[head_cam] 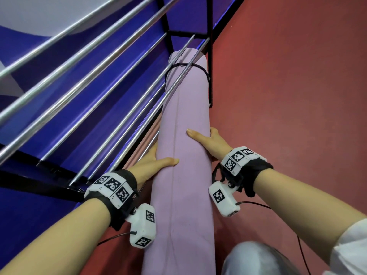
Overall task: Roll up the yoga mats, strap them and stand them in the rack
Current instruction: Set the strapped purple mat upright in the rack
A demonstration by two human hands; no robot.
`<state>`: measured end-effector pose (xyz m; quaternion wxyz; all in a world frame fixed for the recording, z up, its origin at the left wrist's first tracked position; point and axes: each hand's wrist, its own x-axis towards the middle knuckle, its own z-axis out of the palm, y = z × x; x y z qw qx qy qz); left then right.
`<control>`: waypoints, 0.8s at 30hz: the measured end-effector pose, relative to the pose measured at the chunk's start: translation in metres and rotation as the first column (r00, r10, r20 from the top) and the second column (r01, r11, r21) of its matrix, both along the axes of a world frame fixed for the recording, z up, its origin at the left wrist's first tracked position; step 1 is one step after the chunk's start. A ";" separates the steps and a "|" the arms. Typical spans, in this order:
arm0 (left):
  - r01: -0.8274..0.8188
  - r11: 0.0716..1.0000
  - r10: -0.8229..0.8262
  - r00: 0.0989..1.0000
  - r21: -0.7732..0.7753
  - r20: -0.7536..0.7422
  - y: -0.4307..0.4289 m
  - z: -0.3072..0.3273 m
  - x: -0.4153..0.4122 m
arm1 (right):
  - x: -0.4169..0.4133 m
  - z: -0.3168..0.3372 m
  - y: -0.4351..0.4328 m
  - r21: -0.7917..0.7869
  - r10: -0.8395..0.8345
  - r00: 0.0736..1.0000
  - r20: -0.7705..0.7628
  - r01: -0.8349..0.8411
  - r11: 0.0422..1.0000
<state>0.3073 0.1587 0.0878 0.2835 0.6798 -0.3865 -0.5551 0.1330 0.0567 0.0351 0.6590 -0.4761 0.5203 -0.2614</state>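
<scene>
Both hands gripped the rolled lilac mat (184,108): left hand (153,165) on its left side, right hand (208,141) on its right. Its far end, bound by a black strap (200,66), sat between bars at the right end of the rack (210,36).

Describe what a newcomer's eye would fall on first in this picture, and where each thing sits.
First the rolled lilac mat, running up the middle of the view, held in the grip of the left hand and the right hand on either side. Next the dark strap round its far end, where two chrome rack bars cross over it. The red floor fills the right.
</scene>
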 end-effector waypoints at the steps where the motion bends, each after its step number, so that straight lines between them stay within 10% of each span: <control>1: 0.000 1.000 0.000 1.000 0.005 -0.004 -0.001 0.001 0.000 | -0.001 0.003 0.001 0.015 -0.007 1.000 0.005 0.007 1.000; 24: 0.266 0.951 -0.303 0.906 0.160 0.294 -0.019 0.030 0.014 | 0.012 0.035 -0.026 0.053 0.009 1.000 0.008 -0.009 0.999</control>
